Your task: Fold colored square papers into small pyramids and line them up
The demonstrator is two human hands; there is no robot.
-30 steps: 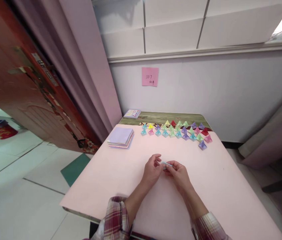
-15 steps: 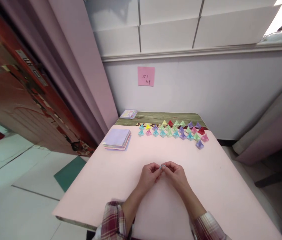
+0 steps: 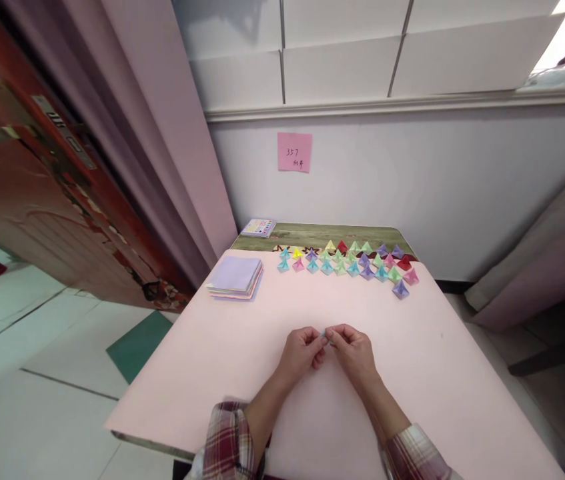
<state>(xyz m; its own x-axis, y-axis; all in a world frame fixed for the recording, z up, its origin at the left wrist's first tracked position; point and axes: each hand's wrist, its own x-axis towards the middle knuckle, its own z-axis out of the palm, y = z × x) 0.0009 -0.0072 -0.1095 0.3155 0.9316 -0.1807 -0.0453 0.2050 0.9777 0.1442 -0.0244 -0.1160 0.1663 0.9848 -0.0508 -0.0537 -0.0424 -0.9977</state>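
Near the middle of the pink-covered table (image 3: 202, 373), my left hand (image 3: 302, 350) and my right hand (image 3: 352, 347) meet, fingertips almost touching. Between them they pinch a small light-blue piece of paper (image 3: 323, 335), mostly hidden by the thumbs and fingers. Both hands are closed on it. Beyond them, several folded paper pieces with pointed tops stand in rows, among them a purple folded paper piece (image 3: 401, 289) nearest to my right hand. To the far left of my hands lies a stack of coloured square paper (image 3: 235, 275) with a lilac sheet on top.
A paper packet (image 3: 259, 228) lies at the table's back left corner. A pink note (image 3: 295, 152) is stuck on the wall behind. A purple curtain (image 3: 162, 133) and a red door (image 3: 62, 220) stand left; a green square (image 3: 139, 345) lies on the floor.
The fingers have shifted slightly around the blue paper, and a little more of it shows between the fingertips. The stack and the folded pieces stay where they were.
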